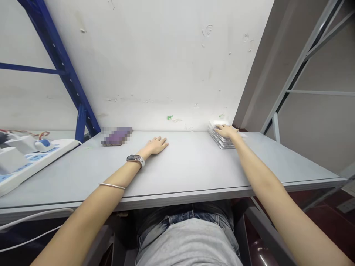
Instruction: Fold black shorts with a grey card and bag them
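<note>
My left hand (156, 145) lies palm down on the pale grey tabletop (188, 166), its fingers stretched out and nothing under them that shows. A ring is on one finger, and a watch (135, 159) and a thin bangle (112, 186) circle that arm. At the back right, against the wall, stands a stack of thin, flat white packs (217, 137) with clear-looking edges; their kind cannot be made out. My right hand (226, 131) rests on top of this stack with fingers extended across it. Its far side is partly hidden.
A pixelated purple phone-like object (118, 136) lies at the back left. On the left edge sits a white power strip (41, 157) with plugs and cables. A blue metal post (69, 74) rises behind it; grey metal framing (296, 74) stands at right. The white wall (166, 66) bounds the back.
</note>
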Demonstrator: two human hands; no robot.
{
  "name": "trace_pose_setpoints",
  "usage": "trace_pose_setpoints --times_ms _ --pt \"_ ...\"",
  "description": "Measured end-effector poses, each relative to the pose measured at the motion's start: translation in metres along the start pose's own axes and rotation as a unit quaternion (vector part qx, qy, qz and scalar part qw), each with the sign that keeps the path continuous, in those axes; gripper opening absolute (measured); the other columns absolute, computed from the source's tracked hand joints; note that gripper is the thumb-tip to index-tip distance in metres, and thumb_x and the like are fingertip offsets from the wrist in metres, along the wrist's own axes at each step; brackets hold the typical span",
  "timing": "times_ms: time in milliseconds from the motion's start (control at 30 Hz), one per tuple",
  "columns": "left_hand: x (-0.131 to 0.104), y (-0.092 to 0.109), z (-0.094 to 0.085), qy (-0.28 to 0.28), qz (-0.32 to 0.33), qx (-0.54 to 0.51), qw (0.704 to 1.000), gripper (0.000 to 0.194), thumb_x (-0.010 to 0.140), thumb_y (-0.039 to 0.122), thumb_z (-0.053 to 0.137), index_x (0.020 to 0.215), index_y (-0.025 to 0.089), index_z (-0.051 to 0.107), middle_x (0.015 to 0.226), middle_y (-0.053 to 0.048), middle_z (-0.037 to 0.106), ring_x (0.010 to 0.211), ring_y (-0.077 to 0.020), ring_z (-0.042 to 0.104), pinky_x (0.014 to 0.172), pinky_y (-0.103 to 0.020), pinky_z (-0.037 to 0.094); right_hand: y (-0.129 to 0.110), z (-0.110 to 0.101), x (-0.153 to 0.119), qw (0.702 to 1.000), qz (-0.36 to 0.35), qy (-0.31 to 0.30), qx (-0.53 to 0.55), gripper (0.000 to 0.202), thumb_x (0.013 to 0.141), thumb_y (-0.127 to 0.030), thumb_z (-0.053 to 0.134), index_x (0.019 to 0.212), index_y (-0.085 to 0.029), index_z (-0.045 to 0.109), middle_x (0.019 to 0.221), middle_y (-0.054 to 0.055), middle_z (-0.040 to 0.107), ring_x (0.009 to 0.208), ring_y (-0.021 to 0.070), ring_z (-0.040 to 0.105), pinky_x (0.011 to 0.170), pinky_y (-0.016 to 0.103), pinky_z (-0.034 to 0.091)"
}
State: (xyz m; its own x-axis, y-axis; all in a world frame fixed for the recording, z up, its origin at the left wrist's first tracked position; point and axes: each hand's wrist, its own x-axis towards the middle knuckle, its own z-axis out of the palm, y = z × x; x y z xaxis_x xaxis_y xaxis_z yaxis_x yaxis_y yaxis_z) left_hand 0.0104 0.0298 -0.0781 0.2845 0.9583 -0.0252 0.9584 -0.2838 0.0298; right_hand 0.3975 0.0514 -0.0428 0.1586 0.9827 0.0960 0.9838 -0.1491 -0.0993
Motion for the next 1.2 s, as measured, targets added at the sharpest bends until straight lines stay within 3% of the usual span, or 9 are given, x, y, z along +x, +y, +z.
trace_pose_setpoints --times_ms 333,467,600,767,867,1033,1200 --pt "0.005 -0.003 0.004 -0.003 -0.006 -0.001 1.000 0.061 0.098 0.051 0.020 0.150 0.022 0.031 0.158 -0.015 0.029 0.144 -0.0327 0.026 0.111 -0.054 0.028 0.000 0.006 -0.005 0.999 0.005 0.036 -0.001 0.062 0.094 -0.064 0.020 0.150 -0.037 0.033 0.158 0.007 0.031 0.141 0.0433 0.025 0.102 0.077 0.020" --pt "0.003 -0.002 0.004 0.021 -0.011 -0.020 1.000 0.059 0.097 0.050 0.025 0.142 0.015 0.039 0.151 -0.018 0.039 0.141 -0.0312 0.033 0.109 -0.051 0.031 0.003 0.005 -0.006 0.997 0.014 0.067 0.024 0.064 0.095 -0.064 0.018 0.152 -0.037 0.028 0.161 0.007 0.024 0.142 0.0434 0.023 0.103 0.075 0.022" --pt "0.002 -0.002 0.004 0.028 -0.006 -0.030 0.999 0.055 0.096 0.049 0.028 0.133 0.012 0.045 0.145 -0.019 0.047 0.135 -0.0319 0.040 0.107 -0.050 0.034 -0.001 0.000 -0.012 0.993 0.015 0.118 0.018 0.066 0.097 -0.062 0.018 0.153 -0.030 0.028 0.161 0.011 0.020 0.144 0.0428 0.017 0.107 0.071 0.017" --pt "0.003 -0.003 0.004 0.031 -0.005 -0.028 0.999 0.050 0.096 0.049 0.030 0.129 0.015 0.047 0.144 -0.018 0.048 0.134 -0.0317 0.041 0.106 -0.050 0.035 -0.020 -0.005 -0.027 0.986 -0.009 0.156 -0.054 0.065 0.095 -0.057 0.037 0.149 -0.020 0.035 0.152 0.021 0.035 0.139 0.0426 0.028 0.107 0.067 0.020" --pt "0.002 -0.002 0.003 0.030 -0.004 -0.031 0.999 0.051 0.096 0.049 0.030 0.129 0.014 0.047 0.144 -0.018 0.048 0.134 -0.0323 0.041 0.105 -0.050 0.036 -0.030 -0.007 -0.035 0.985 0.008 0.145 -0.089 0.059 0.091 -0.049 0.051 0.139 -0.015 0.046 0.139 0.022 0.049 0.130 0.0412 0.041 0.105 0.062 0.025" --pt "0.000 -0.001 0.001 0.030 -0.007 -0.029 0.999 0.052 0.096 0.049 0.031 0.129 0.014 0.048 0.143 -0.019 0.048 0.133 -0.0324 0.043 0.104 -0.049 0.037 -0.037 -0.008 -0.040 0.987 0.036 0.129 -0.087 0.035 0.091 -0.032 0.051 0.115 -0.010 0.064 0.119 0.021 0.064 0.113 0.0327 0.058 0.096 0.043 0.038" --pt "-0.002 0.000 -0.001 0.028 -0.008 -0.021 0.999 0.050 0.096 0.049 0.031 0.127 0.013 0.048 0.141 -0.020 0.051 0.132 -0.0323 0.044 0.102 -0.048 0.039 -0.040 -0.007 -0.042 0.986 0.013 0.143 -0.088 0.030 0.091 -0.028 0.051 0.107 -0.009 0.067 0.110 0.022 0.068 0.108 0.0332 0.062 0.094 0.042 0.038"
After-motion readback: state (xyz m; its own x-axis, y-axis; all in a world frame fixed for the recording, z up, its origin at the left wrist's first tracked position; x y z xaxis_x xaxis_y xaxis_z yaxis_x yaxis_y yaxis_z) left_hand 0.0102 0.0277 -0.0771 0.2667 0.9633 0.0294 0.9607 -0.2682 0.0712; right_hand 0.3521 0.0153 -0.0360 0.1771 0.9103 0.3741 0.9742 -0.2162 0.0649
